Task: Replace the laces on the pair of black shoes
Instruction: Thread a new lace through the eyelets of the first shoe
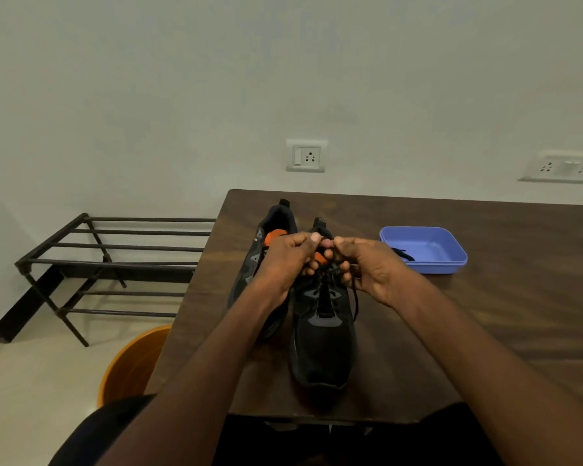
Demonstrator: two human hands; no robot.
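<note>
Two black shoes with orange lining stand side by side on the dark wooden table (485, 314), toes toward me. The right shoe (322, 348) carries a black lace (354, 299) through its eyelets. My left hand (288, 260) and my right hand (367, 267) meet above that shoe's tongue, fingers curled, each pinching the black lace near its top eyelets. A loop of lace hangs down the shoe's right side. My left arm covers much of the left shoe (276, 223).
A blue plastic tray (451, 253) with a piece of black lace (401, 253) in it sits to the right of the shoes. A black metal rack (115, 260) stands on the floor at the left. An orange bucket (132, 364) sits beside the table's left edge.
</note>
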